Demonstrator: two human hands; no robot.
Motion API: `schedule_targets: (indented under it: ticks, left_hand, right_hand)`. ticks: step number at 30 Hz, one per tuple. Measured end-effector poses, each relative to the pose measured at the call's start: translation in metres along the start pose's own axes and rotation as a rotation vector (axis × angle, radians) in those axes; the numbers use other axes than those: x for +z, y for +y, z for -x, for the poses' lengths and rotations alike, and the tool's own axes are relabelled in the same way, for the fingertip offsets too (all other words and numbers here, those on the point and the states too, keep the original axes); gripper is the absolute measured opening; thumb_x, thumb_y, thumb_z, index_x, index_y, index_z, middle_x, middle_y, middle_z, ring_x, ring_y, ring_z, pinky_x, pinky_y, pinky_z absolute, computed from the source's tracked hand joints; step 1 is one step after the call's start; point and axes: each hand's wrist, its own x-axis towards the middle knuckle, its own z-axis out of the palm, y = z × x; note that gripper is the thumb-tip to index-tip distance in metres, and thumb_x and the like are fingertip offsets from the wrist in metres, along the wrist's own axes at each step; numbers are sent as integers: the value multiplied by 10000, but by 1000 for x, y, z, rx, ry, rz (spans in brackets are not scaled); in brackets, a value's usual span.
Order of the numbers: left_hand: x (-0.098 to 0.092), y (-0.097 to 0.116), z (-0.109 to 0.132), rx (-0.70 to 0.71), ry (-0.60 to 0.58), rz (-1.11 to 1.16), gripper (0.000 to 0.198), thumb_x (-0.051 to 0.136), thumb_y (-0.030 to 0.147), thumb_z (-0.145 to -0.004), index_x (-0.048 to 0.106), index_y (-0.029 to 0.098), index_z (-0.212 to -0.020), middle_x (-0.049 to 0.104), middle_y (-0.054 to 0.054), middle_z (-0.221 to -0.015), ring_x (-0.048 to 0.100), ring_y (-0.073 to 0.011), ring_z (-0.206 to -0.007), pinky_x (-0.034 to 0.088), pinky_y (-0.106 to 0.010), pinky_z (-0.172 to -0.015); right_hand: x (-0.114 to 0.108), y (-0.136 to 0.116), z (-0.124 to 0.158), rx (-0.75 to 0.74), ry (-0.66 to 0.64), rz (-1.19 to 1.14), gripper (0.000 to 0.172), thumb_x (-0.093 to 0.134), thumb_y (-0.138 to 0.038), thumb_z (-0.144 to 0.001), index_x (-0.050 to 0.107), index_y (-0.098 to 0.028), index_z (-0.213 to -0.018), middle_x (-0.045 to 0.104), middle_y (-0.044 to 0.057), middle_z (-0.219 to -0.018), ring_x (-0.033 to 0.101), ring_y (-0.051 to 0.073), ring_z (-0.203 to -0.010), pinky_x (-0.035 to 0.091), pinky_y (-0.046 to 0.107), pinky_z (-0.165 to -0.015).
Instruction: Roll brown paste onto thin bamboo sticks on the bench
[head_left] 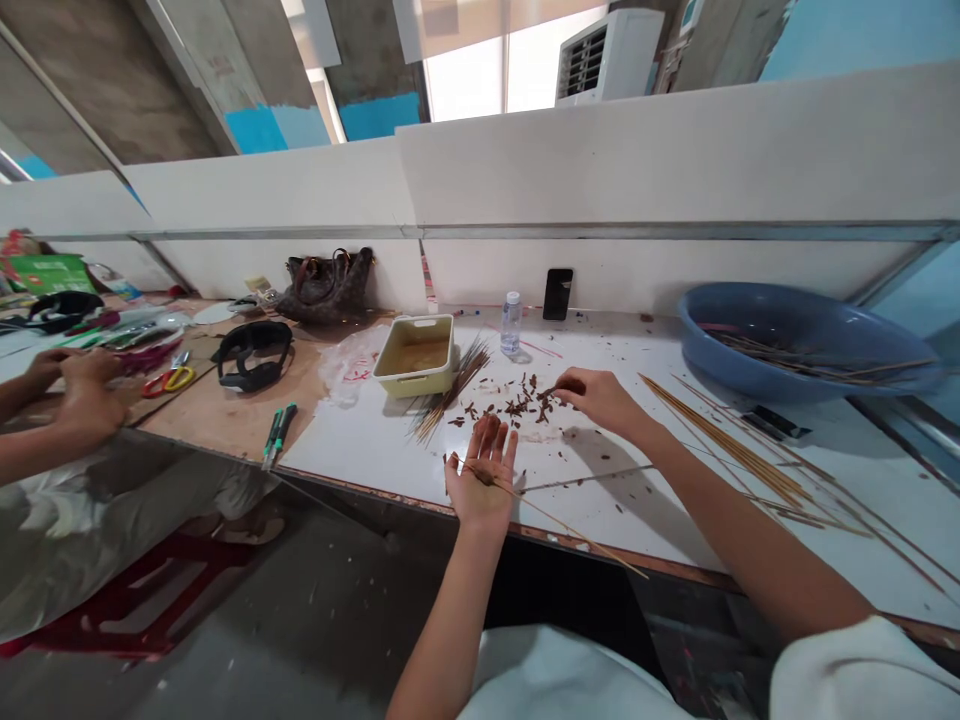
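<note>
My left hand [484,490] is turned palm up near the table's front edge, fingers stretched out. A long thin stick [570,530] lies across its palm and sticks out to the lower right, held at the thumb side. Brown matter [484,475] sits on the palm around the stick. Beyond it, my right hand [596,398] is closed in a pinch at the right side of a scatter of small dark brown pieces [519,405]. A brown piece seems to be between its fingertips; its exact shape is too small to make out.
A yellow tub [415,383] of brownish liquid stands beside a bundle of thin sticks [454,390]. Behind are a bottle [511,325] and a phone [557,295]. Rightward lie tan sticks [724,440] and a blue basin [795,370]. A co-worker's hands [86,380] are far left.
</note>
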Motion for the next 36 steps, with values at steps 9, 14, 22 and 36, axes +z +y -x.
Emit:
schedule_targets:
  ticks: [9,14,22,36]
  left_hand:
    - [7,-28,11,-17,-97,-174,625,335,438,-1071,862,107,-1131,774,-212,-1400,715,-341,-1368,647,-402,-1025]
    - [14,-36,1,-33,-24,-160,609,332,405,-1065,855,93,-1048,840,-206,-1155,816,-291,-1135,629,-384,-1041]
    - [14,-41,-4,-65,-59,-158,616,324,454,-1078,816,107,-1208,836,-215,-1139,828,-287,-1072,652,-380,-962]
    - [9,-43,-1,-97,-52,-148,529,412,441,-1104,750,214,-1441,785,-152,-1356,791,-235,-1172,622,-203,-697]
  right_hand:
    - [53,-85,75,-335,-137,-166,233,684,-106,-1020,827,-239,-1147,857,57,-1133,793,235,-1030,614,366,-956]
    - [71,-69,70,-423,-86,-208,206,708,-71,-1006,831,-227,-1064,835,63,-1075,782,233,-1032,637,390,-991]
    - [56,-69,65,-386,-119,-273,170,769,-84,-967,852,-231,-949,796,52,-979,754,223,-989,618,354,-911]
    - [25,-80,26,-250,-256,48,528,1054,-364,-682,737,-198,-1071,634,67,-1119,612,259,-1024,511,361,-883]
